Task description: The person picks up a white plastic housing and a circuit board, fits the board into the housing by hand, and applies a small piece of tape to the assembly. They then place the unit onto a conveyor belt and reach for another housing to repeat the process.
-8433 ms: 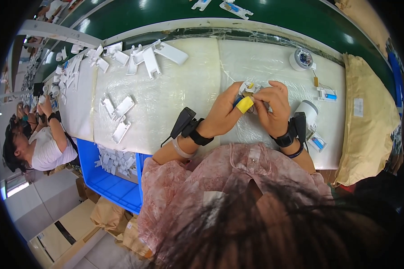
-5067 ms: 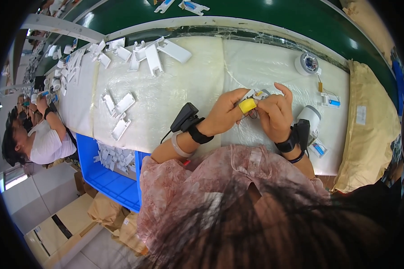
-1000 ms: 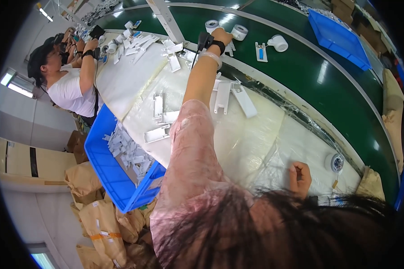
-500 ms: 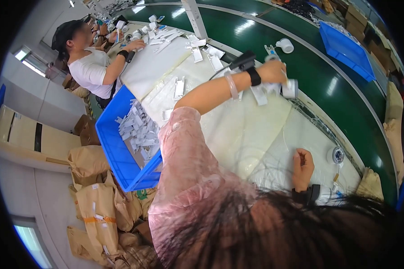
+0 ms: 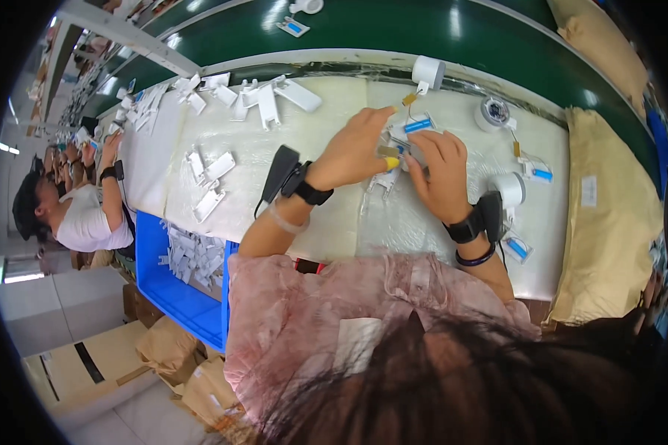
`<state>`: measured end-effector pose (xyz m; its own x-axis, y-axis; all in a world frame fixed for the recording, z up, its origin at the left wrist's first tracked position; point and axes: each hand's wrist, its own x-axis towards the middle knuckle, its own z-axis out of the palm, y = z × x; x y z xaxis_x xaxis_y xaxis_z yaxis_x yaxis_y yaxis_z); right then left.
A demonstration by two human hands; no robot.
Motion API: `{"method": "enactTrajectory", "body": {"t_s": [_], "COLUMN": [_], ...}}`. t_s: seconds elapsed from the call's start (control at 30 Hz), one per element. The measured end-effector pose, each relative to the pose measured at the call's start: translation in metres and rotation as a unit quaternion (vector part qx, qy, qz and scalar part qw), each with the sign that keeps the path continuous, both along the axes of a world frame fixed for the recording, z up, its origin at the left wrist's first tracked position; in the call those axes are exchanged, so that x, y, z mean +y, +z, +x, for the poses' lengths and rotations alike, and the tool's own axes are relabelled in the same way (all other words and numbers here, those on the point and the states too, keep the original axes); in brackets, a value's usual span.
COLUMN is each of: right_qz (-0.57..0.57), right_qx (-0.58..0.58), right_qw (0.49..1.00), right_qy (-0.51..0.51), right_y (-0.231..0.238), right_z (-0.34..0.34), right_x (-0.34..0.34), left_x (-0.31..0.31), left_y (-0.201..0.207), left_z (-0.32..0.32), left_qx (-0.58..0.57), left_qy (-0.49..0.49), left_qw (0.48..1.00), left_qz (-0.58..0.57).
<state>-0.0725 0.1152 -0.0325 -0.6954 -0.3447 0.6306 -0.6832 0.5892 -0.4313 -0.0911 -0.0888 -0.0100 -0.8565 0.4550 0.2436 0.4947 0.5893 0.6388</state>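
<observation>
My left hand [image 5: 352, 152] is over the middle of the table, its thumb and forefinger spread apart beside a small white plastic part [image 5: 384, 180]. Yellow covers show on those two fingertips. Facing it, my right hand [image 5: 443, 174] has its thumb and fingers closed on the white part, which is mostly hidden between the hands. A blue cylindrical cell [image 5: 418, 124] lies just beyond my right fingertips. Past it stands a white round housing [image 5: 428, 72], with a small yellow-brown piece [image 5: 410, 99] on a wire below it.
More white housings [image 5: 508, 190] with wired blue cells lie to the right, by a brown paper sack [image 5: 601, 215]. Loose white plastic parts [image 5: 263, 102] lie left. A blue bin [image 5: 182, 297] holds many more. Beyond runs a green conveyor [image 5: 364, 33]; a co-worker [image 5: 89, 215] sits far left.
My view has turned to the right. My left hand has come back from the conveyor side to the table's middle. My right hand has moved in to meet it at the white part.
</observation>
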Motion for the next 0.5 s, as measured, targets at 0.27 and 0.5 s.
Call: {"method": "enactTrajectory", "body": {"t_s": [0.27, 0.5], "right_qz": [0.101, 0.009], "right_qx": [-0.048, -0.077], "right_qw": [0.993, 0.996], "right_qy": [0.024, 0.048], "right_y": [0.016, 0.002], "right_z": [0.013, 0.004], "right_x": [0.005, 0.011], "left_x": [0.027, 0.013], "left_y": [-0.018, -0.007], "left_z": [0.031, 0.022], "left_qx": [-0.056, -0.008], "left_qy": [0.133, 0.141], "left_qw": [0.977, 0.99], "left_qz": [-0.157, -0.017]}}
